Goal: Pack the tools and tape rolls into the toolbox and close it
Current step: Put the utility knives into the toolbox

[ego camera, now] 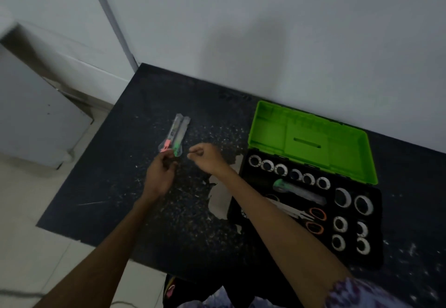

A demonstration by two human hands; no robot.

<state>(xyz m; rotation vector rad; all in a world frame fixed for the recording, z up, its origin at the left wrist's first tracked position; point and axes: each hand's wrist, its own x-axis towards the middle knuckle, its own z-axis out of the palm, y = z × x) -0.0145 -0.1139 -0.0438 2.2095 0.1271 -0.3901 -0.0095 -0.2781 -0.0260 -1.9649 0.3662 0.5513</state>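
A dark, speckled tabletop [120, 187], scratched and chipped pale in one patch near its middle, stands against a plain grey-white wall [289, 30]. On its right side sits an open plastic toolbox [311, 192] with a black tray and a bright green lid [311, 139] tilted back toward the wall. Along the tray's far edge runs a row of six small white tape rolls [288, 172] with dark centres, and six more rolls, two of them larger, stand in pairs at the tray's right end [351, 221]. Between them lie a clear utility knife with a green slider [298, 190] and a pair of orange-handled scissors [311, 219], partly hidden behind the person's right forearm. Well to the left of the box, two more clear plastic utility knives lie side by side and touching on the bare tabletop, one with a pink slider [171, 134] and one with a green slider [181, 136], their handle ends nearest the person. The left hand [158, 178] reaches toward them, fingers loosely curled and part open, its fingertips right at the pink knife's near end; whether they actually grip it I cannot tell from here, as the spot is blurred. The right hand [207, 157] hovers just right of the knives, fingers curled inward in a loose fist with thumb and forefinger close together, and nothing visible in it. A patterned sleeve [362, 293] shows at the lower right.
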